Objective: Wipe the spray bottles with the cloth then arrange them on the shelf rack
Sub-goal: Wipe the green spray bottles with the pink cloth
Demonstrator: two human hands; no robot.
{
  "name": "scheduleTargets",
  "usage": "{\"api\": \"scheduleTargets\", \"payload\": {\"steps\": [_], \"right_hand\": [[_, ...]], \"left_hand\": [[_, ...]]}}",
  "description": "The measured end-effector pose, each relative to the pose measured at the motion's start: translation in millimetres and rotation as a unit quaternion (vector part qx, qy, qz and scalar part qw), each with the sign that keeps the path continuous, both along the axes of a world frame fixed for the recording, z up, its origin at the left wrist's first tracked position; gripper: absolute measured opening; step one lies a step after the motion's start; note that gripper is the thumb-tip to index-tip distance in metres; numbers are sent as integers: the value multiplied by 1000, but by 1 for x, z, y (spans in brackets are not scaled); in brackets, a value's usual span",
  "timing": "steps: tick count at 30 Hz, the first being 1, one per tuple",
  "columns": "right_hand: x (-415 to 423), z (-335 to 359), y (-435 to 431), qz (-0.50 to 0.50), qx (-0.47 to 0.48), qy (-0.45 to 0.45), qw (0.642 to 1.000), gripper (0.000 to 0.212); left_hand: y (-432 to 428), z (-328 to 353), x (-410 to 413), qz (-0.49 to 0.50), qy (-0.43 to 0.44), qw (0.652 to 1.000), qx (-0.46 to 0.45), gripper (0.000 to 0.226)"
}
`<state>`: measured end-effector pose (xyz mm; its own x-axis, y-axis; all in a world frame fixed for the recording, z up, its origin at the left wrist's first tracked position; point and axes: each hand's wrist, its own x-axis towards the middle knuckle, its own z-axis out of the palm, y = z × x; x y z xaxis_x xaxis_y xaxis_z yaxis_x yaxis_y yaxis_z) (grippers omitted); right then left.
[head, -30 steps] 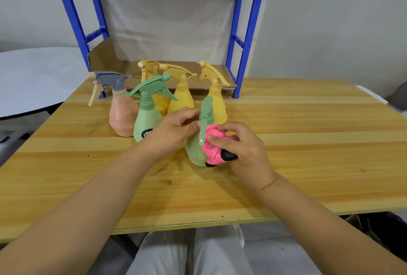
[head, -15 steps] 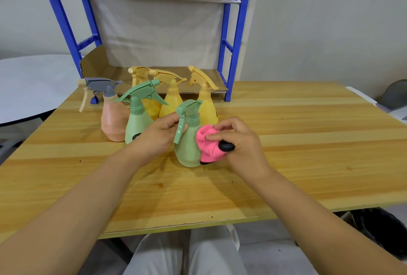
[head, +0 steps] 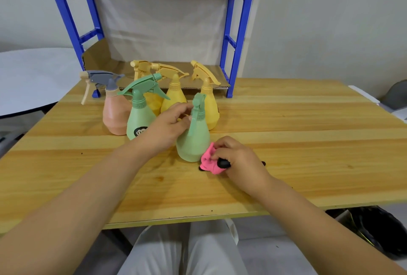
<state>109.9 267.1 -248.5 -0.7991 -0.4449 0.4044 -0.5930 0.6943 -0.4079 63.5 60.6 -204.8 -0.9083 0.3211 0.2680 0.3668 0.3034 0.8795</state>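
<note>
We see the pale green bottle [head: 192, 142] standing on the tabletop [head: 297, 138], in front of the group, trigger toward us. The left hand [head: 165, 127] fingers [head: 181, 107] pinch its neck. The right hand [head: 236, 158] fingers are clenched on the bunched pink cloth [head: 209, 161], which touches the bottle's lower right side. Behind: second green bottle [head: 138, 120], peach bottle [head: 114, 118], three yellow bottles [head: 174, 98], then the rack [head: 236, 32].

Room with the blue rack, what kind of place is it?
Probably a plain workroom: a blue shelf rack lined with cardboard, a wooden table holding spray bottles, bare walls.
</note>
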Motion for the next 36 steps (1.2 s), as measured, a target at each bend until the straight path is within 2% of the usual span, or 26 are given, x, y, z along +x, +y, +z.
{"api": "scheduleTargets", "payload": {"steps": [4,9,16,19,20,24,26,28,31,36], "right_hand": [[17,-1,2,-6,87,18,996,42],[30,-4,-11,5,132,68,989,48],[30,4,-36,8,184,112,976,36],[30,-1,-40,5,189,150,970,29],[31,-3,-39,0,186,160,969,32],[31,-5,-32,-10,168,171,971,37],[30,-2,-26,-13,162,162,973,37],[28,1,-19,-11,159,137,978,33],[20,4,-6,-11,125,87,988,26],[11,2,9,-44,112,58,991,36]], "left_hand": [[-2,-2,1,0,29,999,-18,22],[-2,-10,2,10,41,999,-30,27],[6,-13,5,75,82,993,-34,33],[9,-12,11,98,72,993,3,26],[9,-11,12,99,67,993,16,24],[3,-9,11,64,63,996,-7,29],[1,-7,8,25,60,998,-23,24],[-1,-5,5,-15,34,999,-20,19],[-5,0,4,-75,-39,996,-10,22],[-9,5,7,-99,-78,992,19,31]]}}
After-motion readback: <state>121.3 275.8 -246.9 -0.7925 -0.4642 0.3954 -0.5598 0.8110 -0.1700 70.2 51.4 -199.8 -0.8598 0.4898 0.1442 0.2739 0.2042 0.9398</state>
